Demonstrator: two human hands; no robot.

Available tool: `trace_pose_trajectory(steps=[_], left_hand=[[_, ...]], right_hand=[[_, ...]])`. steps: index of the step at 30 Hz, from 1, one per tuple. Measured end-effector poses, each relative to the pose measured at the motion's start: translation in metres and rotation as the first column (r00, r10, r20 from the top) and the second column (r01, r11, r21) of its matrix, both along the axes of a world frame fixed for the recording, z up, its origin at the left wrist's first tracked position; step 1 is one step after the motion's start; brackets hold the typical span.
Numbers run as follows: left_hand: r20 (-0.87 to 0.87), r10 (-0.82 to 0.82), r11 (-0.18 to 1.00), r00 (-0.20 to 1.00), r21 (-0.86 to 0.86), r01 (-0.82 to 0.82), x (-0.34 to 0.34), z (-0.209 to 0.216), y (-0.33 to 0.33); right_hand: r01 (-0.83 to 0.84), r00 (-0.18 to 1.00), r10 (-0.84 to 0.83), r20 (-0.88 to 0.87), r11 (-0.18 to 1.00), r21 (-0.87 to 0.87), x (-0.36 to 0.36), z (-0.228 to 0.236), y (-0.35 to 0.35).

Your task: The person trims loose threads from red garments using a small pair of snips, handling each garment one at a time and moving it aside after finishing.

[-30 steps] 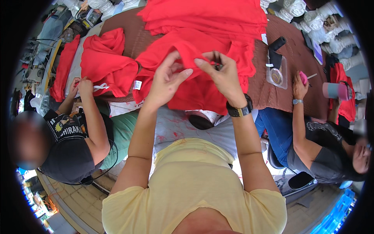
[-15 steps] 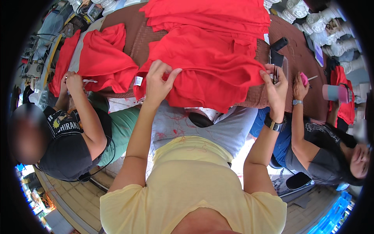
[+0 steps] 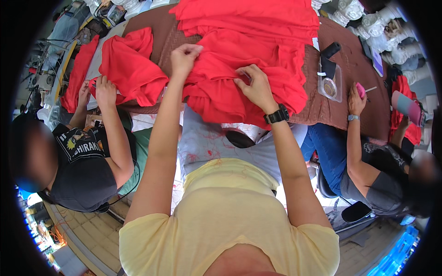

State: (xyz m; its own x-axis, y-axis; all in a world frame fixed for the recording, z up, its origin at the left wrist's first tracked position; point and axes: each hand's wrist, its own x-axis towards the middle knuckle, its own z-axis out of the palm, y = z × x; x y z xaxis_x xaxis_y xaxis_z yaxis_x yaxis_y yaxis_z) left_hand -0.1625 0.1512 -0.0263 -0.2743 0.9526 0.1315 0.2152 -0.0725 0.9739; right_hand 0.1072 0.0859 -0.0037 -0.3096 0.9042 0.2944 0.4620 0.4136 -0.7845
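Observation:
A red garment (image 3: 239,99) lies bunched before me, its near edge hanging over the table edge onto my lap. My left hand (image 3: 185,60) is closed at its far left side, thumb and fingertips pinched on the cloth. Toward the middle, my right hand (image 3: 255,87) bends over the folds, thumb and forefinger apart near the fabric. In its palm sits a small, mostly hidden metal tool that looks like thread snips (image 3: 250,77). A stack of red fabric (image 3: 248,20) lies just beyond.
A clear plastic box (image 3: 338,94) with a tape roll stands right, beside a black-handled tool (image 3: 330,49). A co-worker on the left handles another red garment (image 3: 131,69); one on the right holds a pink object (image 3: 360,90). The table (image 3: 354,64) has a brown cover.
My right hand has moved left from the garment's right side to its middle. My left hand has shifted up to its far side. The cloth is more bunched, and its white tag no longer shows.

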Motion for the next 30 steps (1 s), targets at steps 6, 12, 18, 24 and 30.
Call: trace_pose_trajectory(steps=[6,12,18,24,30], left_hand=[[0.117,-0.322,0.939,0.94,-0.091,0.333,-0.036,0.069,-0.087],[-0.276,-0.341,0.919,0.899,-0.301,0.256,0.009,0.053,-0.15],[-0.495,0.109,0.989,0.862,0.144,-0.042,0.068,0.016,-0.11],[-0.419,0.186,0.895,0.889,0.445,0.023,0.1,0.05,-0.071],[-0.389,0.282,0.788,0.877,0.616,0.019,0.105,0.099,-0.064]], right_hand=[[0.0,1.0,0.001,0.023,0.999,-0.046,0.012,0.001,-0.002],[-0.059,0.992,0.04,0.118,0.984,0.166,-0.023,0.012,-0.004],[-0.078,0.991,0.057,0.121,0.982,0.175,-0.042,0.018,0.012],[0.012,0.996,0.014,-0.085,0.956,0.293,-0.03,0.085,0.008],[0.304,0.947,-0.224,-0.23,0.856,0.418,0.015,0.144,-0.005]])
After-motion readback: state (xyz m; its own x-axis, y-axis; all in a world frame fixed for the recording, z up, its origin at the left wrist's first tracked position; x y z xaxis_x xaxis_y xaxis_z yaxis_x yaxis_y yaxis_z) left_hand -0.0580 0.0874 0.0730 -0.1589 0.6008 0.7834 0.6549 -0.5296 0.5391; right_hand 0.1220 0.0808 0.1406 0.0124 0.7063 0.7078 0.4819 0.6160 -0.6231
